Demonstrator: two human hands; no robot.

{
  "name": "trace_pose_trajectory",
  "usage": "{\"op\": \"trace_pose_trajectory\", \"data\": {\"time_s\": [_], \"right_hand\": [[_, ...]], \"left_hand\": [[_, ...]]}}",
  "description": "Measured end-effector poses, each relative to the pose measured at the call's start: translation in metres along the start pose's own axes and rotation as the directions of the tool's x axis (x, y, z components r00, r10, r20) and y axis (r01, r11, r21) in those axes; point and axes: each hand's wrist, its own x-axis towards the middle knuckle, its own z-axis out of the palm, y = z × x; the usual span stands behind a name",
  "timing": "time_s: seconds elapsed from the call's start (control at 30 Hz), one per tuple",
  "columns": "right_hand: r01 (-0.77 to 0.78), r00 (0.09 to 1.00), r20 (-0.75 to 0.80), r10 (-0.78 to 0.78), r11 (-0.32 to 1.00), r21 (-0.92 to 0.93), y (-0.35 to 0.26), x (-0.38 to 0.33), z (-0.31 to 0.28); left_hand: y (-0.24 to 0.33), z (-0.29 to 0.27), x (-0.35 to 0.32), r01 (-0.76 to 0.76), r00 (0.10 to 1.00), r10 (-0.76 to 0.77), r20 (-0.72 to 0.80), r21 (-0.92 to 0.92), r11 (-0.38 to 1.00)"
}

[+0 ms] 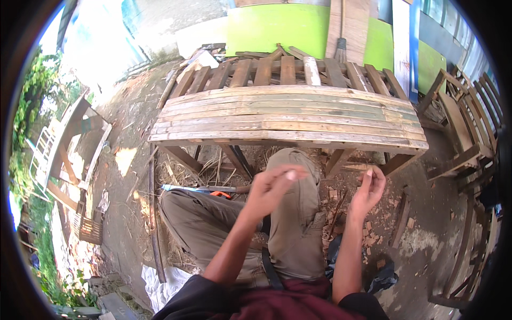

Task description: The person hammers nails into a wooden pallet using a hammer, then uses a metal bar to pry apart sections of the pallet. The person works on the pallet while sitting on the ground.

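One bare left hand is held over brown trousers, its fingers drawn in toward the thumb; whether anything is pinched cannot be told through the blur. The bare right hand is raised to the right of it, loosely curled; whether it is empty cannot be made out. Just beyond both, a long bench seat of pale, weathered slats is borne on brown wooden legs. Small tan chips are scattered over the grey-brown ground.
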Motion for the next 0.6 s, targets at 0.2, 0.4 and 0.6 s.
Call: {"op": "trace_pose_trajectory", "data": {"time_s": [0.2, 0.4, 0.6], "right_hand": [[-0.139, 0.872, 0.489, -0.02, 0.947, 0.288, -0.065, -0.03, 0.133], [0.182, 0.186, 0.97, 0.153, 0.965, -0.188, -0.112, -0.068, 0.201], [0.523, -0.125, 0.96, 0.249, 0.839, -0.149, -0.101, -0.095, 0.246]], "left_hand": [[-0.114, -0.138, -0.106, 0.193, 0.784, -0.151, -0.602, 0.005, 0.981], [-0.154, -0.183, -0.148, 0.169, 0.496, -0.302, -0.814, -0.251, 0.953], [-0.14, -0.21, -0.191, 0.132, 0.366, -0.38, -0.849, -0.357, 0.925]]}}
